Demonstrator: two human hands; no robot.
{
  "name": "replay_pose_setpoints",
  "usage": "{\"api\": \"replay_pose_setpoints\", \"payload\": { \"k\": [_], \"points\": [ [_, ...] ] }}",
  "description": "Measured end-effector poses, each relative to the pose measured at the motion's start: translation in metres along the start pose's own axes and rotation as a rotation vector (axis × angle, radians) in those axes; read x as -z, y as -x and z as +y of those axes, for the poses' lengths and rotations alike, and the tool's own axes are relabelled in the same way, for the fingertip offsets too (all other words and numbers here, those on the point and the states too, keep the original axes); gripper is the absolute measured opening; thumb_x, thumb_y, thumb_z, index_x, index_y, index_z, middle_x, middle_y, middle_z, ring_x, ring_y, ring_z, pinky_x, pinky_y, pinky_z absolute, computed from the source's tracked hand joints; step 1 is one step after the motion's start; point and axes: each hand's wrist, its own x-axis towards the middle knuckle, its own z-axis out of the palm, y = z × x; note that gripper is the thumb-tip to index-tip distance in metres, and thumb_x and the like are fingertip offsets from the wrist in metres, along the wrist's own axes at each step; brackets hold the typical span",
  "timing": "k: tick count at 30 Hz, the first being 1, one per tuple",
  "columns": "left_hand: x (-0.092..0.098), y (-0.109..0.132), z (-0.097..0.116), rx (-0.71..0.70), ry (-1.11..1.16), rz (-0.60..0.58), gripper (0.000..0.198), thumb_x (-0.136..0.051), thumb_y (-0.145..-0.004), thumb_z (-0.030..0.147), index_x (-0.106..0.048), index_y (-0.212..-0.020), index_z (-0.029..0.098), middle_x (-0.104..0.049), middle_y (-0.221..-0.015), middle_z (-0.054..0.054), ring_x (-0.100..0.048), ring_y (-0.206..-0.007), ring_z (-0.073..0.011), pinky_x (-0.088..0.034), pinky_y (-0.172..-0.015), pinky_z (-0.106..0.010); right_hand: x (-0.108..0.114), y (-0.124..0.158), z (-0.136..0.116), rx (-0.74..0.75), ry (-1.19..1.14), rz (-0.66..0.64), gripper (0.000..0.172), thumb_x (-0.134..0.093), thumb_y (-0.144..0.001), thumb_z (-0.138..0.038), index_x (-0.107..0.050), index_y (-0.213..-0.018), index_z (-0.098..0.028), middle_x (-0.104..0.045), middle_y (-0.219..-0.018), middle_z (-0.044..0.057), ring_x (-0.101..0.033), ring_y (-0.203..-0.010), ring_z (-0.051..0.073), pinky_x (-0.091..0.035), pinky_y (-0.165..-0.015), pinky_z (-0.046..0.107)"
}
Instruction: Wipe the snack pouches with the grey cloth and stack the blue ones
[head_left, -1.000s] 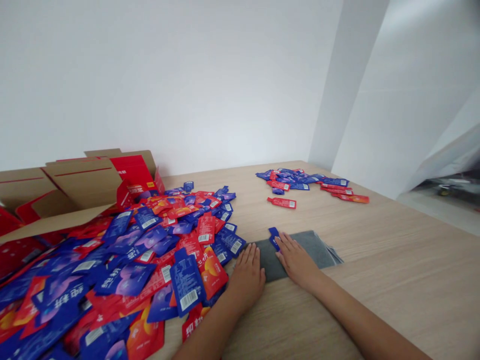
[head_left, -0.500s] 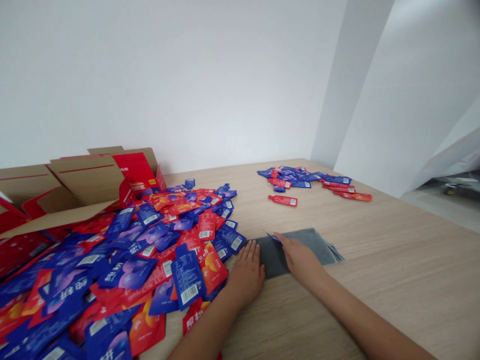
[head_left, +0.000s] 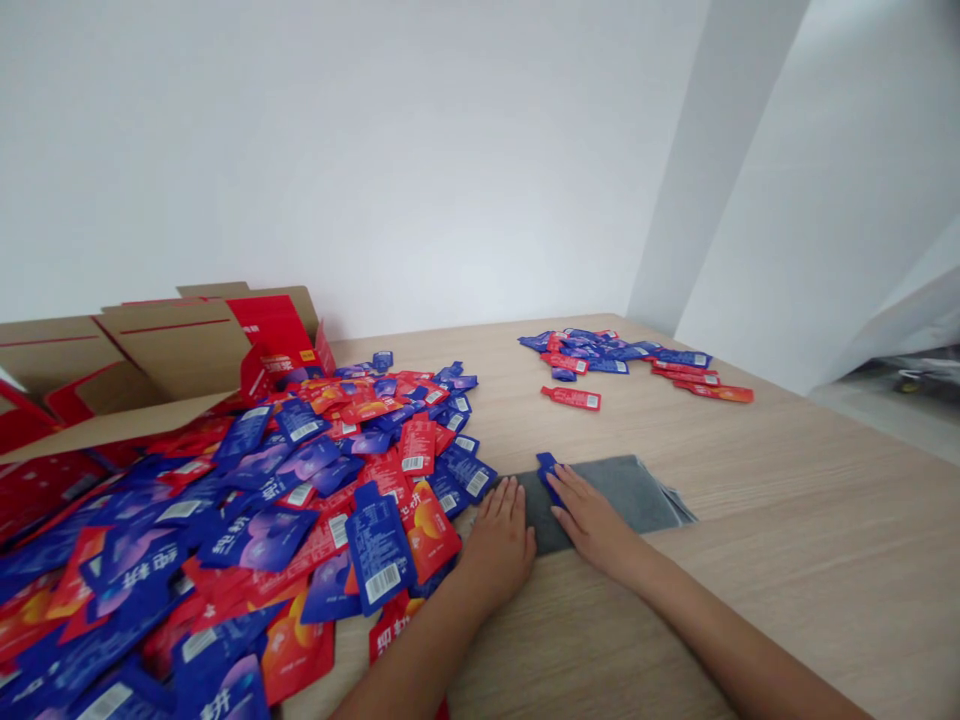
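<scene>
A folded grey cloth lies flat on the wooden table, its loose corner layers at the right end. My left hand rests with fingers stretched out on the cloth's left end, nothing held in it. On the cloth's middle, my right hand lies flat with fingers extended over a small blue pouch. The pouch's capped end shows past my fingertips; most of the rest is hidden under the hand. Just left of my left hand, a blue pouch with a barcode lies on top of the heap.
A large heap of blue and red pouches covers the table's left side. Behind it stand open red cardboard boxes. A smaller pouch pile lies at the back right, with a single red pouch in front. A white wall closes the back.
My right hand has gone from holding the blue pouch tilted up at its edge to lying flat over it, the pouch now down on the cloth. My left hand has stayed in place.
</scene>
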Motion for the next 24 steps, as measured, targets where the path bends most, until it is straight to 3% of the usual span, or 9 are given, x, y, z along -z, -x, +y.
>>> {"api": "replay_pose_setpoints", "payload": {
  "k": [7, 11, 16, 20, 24],
  "points": [
    [-0.002, 0.000, 0.000, -0.013, -0.021, 0.036, 0.052, -0.032, -0.088, 0.026, -0.034, -0.135, 0.002, -0.032, -0.142, -0.017, -0.025, -0.133, -0.0238, -0.025, -0.108, -0.039, -0.003, 0.004, -0.029, 0.084, 0.090, -0.185, 0.052, -0.038, -0.086, -0.021, -0.036, -0.135, -0.004, -0.030, -0.143, 0.019, -0.023, -0.134, 0.025, -0.029, -0.107, 0.043],
    [-0.003, 0.000, -0.001, -0.010, -0.017, 0.053, 0.052, -0.033, -0.087, 0.023, -0.034, -0.134, 0.003, -0.032, -0.142, -0.016, -0.025, -0.132, -0.0233, -0.025, -0.108, -0.039, 0.001, 0.004, -0.040, 0.092, 0.172, -0.188, 0.055, -0.039, -0.079, -0.014, -0.040, -0.132, 0.000, -0.037, -0.139, 0.020, -0.031, -0.130, 0.028, -0.032, -0.106, 0.043],
    [0.000, 0.000, 0.000, 0.000, -0.009, 0.037, 0.052, -0.035, -0.087, 0.024, -0.034, -0.135, 0.004, -0.031, -0.143, -0.015, -0.025, -0.133, -0.0227, -0.024, -0.108, -0.038, 0.007, 0.003, -0.035, 0.047, 0.248, -0.145, 0.053, -0.037, -0.075, -0.006, -0.048, -0.127, -0.004, -0.049, -0.130, 0.020, -0.044, -0.122, 0.027, -0.040, -0.100, 0.042],
    [0.004, 0.001, 0.002, 0.011, -0.006, 0.000, 0.053, -0.035, -0.087, 0.024, -0.034, -0.135, 0.002, -0.031, -0.143, -0.016, -0.024, -0.133, -0.0236, -0.022, -0.109, -0.038, 0.025, -0.001, -0.031, -0.009, 0.044, -0.107, 0.050, -0.032, -0.078, -0.005, -0.053, -0.123, -0.010, -0.060, -0.119, 0.015, -0.057, -0.109, 0.022, -0.046, -0.094, 0.037],
    [0.005, 0.001, 0.001, 0.005, 0.000, -0.010, 0.052, -0.032, -0.089, 0.026, -0.033, -0.136, 0.003, -0.030, -0.143, -0.016, -0.023, -0.133, -0.0239, -0.022, -0.109, -0.038, 0.039, -0.008, -0.023, -0.134, -0.326, 0.097, 0.041, -0.035, -0.085, -0.020, -0.051, -0.123, -0.016, -0.060, -0.120, 0.011, -0.056, -0.110, 0.020, -0.043, -0.095, 0.038]
  ]
}}
